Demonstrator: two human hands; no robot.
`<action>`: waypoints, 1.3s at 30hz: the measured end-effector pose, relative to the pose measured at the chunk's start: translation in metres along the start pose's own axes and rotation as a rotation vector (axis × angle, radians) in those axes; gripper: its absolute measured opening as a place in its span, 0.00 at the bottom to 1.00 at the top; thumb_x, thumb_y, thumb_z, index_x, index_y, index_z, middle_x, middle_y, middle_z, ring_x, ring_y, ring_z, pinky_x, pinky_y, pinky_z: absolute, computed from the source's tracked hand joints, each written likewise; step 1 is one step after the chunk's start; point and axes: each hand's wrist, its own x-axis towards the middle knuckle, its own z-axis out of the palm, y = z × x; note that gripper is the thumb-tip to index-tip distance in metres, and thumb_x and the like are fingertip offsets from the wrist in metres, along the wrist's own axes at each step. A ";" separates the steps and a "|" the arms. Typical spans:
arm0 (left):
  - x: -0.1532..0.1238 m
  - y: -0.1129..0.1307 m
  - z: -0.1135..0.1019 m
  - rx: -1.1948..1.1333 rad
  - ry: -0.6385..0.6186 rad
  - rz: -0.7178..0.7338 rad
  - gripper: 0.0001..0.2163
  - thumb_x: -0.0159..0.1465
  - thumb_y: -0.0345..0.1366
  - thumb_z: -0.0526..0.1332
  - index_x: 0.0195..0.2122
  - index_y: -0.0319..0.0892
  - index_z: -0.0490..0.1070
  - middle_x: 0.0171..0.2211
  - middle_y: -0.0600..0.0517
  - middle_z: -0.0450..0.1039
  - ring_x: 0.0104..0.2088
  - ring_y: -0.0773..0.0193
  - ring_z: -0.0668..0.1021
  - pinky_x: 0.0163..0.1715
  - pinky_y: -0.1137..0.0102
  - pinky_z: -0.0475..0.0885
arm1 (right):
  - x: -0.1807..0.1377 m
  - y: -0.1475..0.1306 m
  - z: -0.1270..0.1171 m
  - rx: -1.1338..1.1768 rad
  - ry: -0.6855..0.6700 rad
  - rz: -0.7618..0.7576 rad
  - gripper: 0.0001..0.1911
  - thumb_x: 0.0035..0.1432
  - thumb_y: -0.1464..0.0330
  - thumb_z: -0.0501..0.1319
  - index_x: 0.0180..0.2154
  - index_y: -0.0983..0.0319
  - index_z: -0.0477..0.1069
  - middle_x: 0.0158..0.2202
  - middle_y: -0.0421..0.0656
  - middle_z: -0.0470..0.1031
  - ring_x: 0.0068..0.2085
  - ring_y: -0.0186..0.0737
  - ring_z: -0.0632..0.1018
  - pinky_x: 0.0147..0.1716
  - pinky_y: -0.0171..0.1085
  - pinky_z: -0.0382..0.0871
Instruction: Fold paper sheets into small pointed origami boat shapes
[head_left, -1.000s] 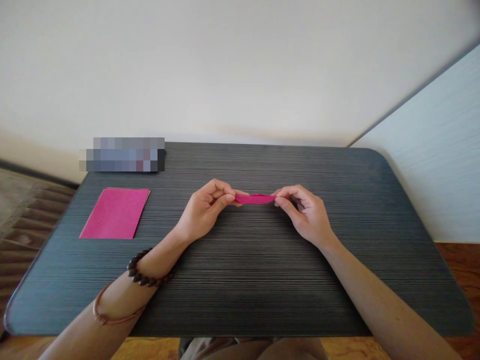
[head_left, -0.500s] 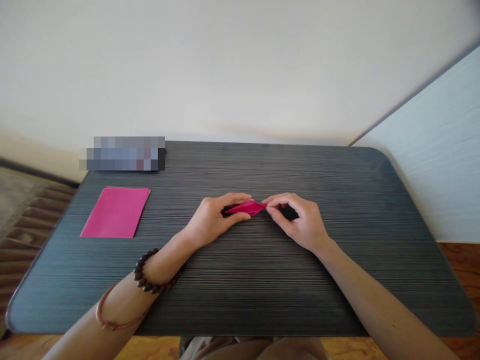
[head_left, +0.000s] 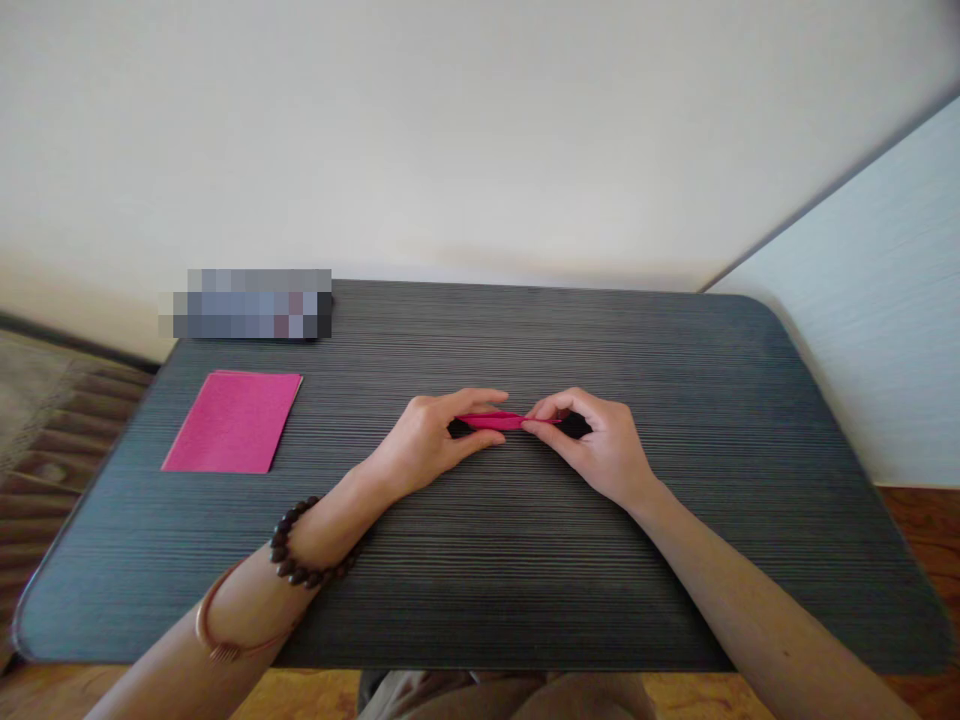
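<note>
A narrow, folded piece of pink paper [head_left: 491,421] lies crosswise between my two hands near the middle of the table. My right hand [head_left: 596,440] pinches its right part between thumb and fingertips, and a bit of pink shows beyond the pinch. Around the left part, my left hand [head_left: 431,435] has its thumb and forefinger spread apart, one on each side of the paper without visibly pressing on it. The left end of the paper reaches into the crook of that hand, where its lower fingers are hidden.
On the left of the dark, striped table [head_left: 480,580] lies a stack of square pink paper [head_left: 232,422]. Behind it, at the far left corner, stands a blurred-out object [head_left: 251,305]. A pale wall [head_left: 480,140] rises along the table's far edge.
The folded paper has gone from a wider diamond to a narrow strip. My right fingers have moved slightly left along it, and the left thumb and forefinger now sit clear of its sides.
</note>
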 end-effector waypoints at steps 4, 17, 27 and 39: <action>0.001 0.002 0.000 -0.011 0.009 -0.046 0.12 0.60 0.37 0.63 0.45 0.45 0.73 0.41 0.54 0.79 0.41 0.65 0.80 0.44 0.72 0.72 | 0.000 -0.001 0.001 0.006 -0.062 -0.035 0.07 0.55 0.64 0.63 0.31 0.58 0.67 0.34 0.39 0.78 0.36 0.38 0.77 0.40 0.39 0.67; 0.003 0.001 0.002 0.142 0.010 0.132 0.06 0.64 0.35 0.59 0.38 0.44 0.75 0.35 0.53 0.76 0.41 0.64 0.71 0.45 0.67 0.67 | 0.003 -0.007 -0.003 -0.231 -0.143 -0.033 0.06 0.60 0.69 0.58 0.38 0.55 0.72 0.37 0.36 0.77 0.41 0.38 0.72 0.47 0.43 0.55; 0.000 -0.008 -0.002 0.297 -0.097 0.283 0.09 0.67 0.35 0.55 0.41 0.46 0.75 0.38 0.51 0.72 0.42 0.62 0.68 0.44 0.64 0.65 | 0.000 -0.006 -0.001 -0.409 -0.091 -0.054 0.06 0.60 0.65 0.59 0.37 0.54 0.75 0.39 0.43 0.68 0.43 0.42 0.67 0.42 0.43 0.56; 0.004 -0.007 -0.005 0.266 -0.158 0.304 0.09 0.65 0.39 0.57 0.40 0.46 0.76 0.38 0.52 0.74 0.40 0.62 0.69 0.44 0.64 0.66 | -0.004 -0.015 0.008 -0.455 -0.120 -0.003 0.07 0.61 0.62 0.58 0.35 0.58 0.71 0.30 0.39 0.72 0.37 0.40 0.67 0.39 0.42 0.53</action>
